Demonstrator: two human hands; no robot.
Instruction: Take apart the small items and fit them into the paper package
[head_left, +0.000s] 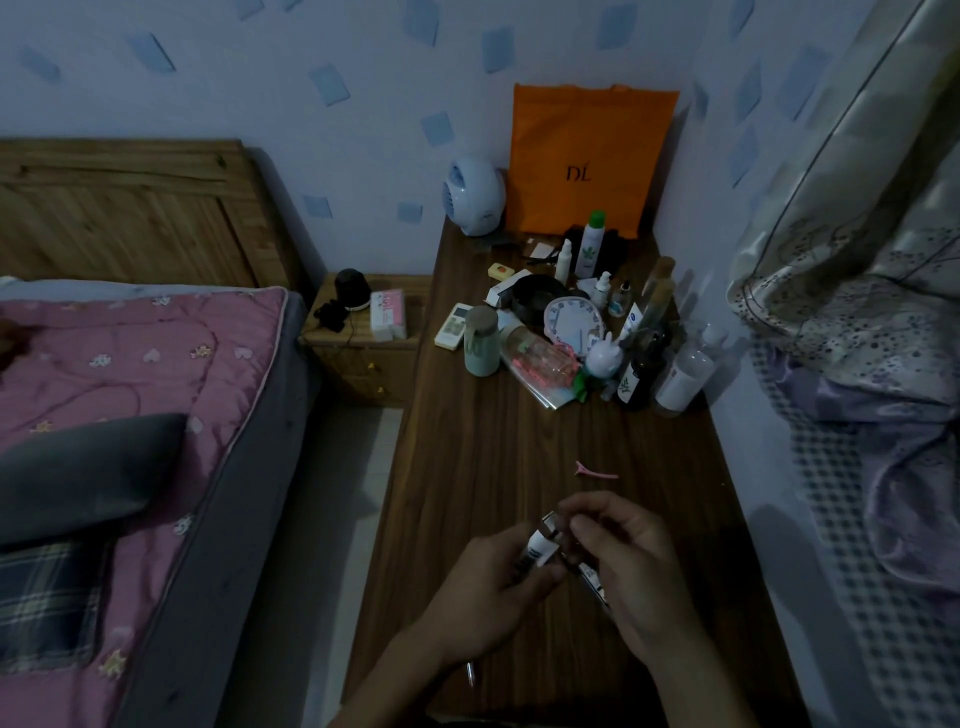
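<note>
1. Bare wooden desk (483, 467) lies open just beyond the grip, where both hands pinch a small tube (543, 548).
2. A pink hair clip (597, 472) is the only item near ahead.
3. Farther ahead, a cluster of bottles (639, 374) blocks passage.

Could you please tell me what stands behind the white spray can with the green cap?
An orange fabric bag leans on the wall behind the white spray can with the green cap. The can hides the bag's lower edge.
</note>
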